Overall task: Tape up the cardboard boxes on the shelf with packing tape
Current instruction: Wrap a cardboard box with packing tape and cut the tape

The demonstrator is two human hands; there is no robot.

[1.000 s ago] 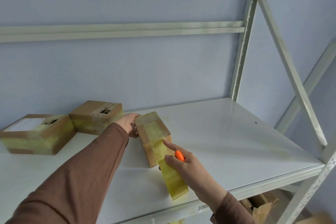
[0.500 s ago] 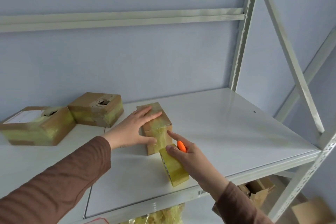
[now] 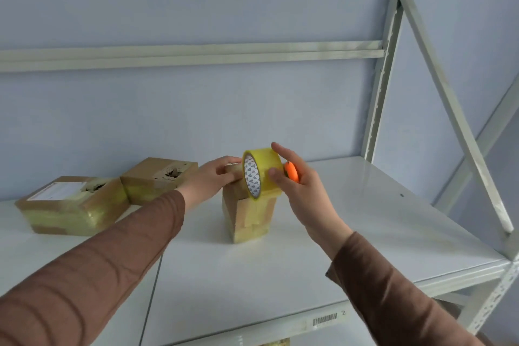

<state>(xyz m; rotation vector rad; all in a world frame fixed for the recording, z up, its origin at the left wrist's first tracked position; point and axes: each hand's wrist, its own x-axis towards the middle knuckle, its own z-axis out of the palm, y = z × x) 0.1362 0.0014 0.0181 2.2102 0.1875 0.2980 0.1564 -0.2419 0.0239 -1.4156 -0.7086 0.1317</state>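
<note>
The box [image 3: 247, 212] stands on end mid-shelf [image 3: 365, 233], long axis upright, directly between the hands. The left hand [image 3: 213, 177] grips its top from the left; the right hand [image 3: 297, 185] holds the tape roll [image 3: 261, 174] (an orange cutter [image 3: 291, 172] tucked alongside) on the top edge, nearer the next pull. Yellowish tape already bands its sides.
</note>
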